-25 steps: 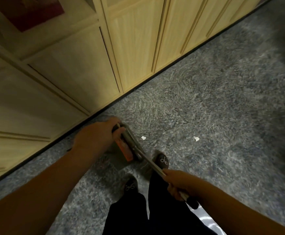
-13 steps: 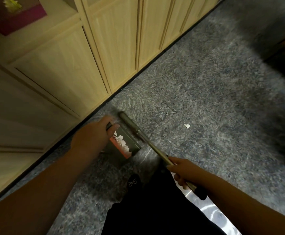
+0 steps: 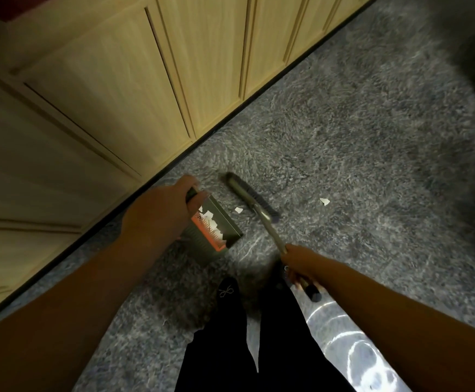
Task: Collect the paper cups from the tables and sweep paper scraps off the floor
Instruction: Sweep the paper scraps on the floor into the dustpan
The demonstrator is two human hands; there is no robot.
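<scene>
- Head view: left hand (image 3: 160,213) grips the dustpan (image 3: 216,230) handle; white paper scraps (image 3: 210,222) already lie in the pan.
- Right hand (image 3: 301,267) grasps the brush (image 3: 249,198) handle.
- One scrap (image 3: 238,210) lies between pan and bristles; another scrap (image 3: 324,201) waits beyond the brush, well right of both hands.
- No paper cups show; sweeping looks partly done.
</scene>
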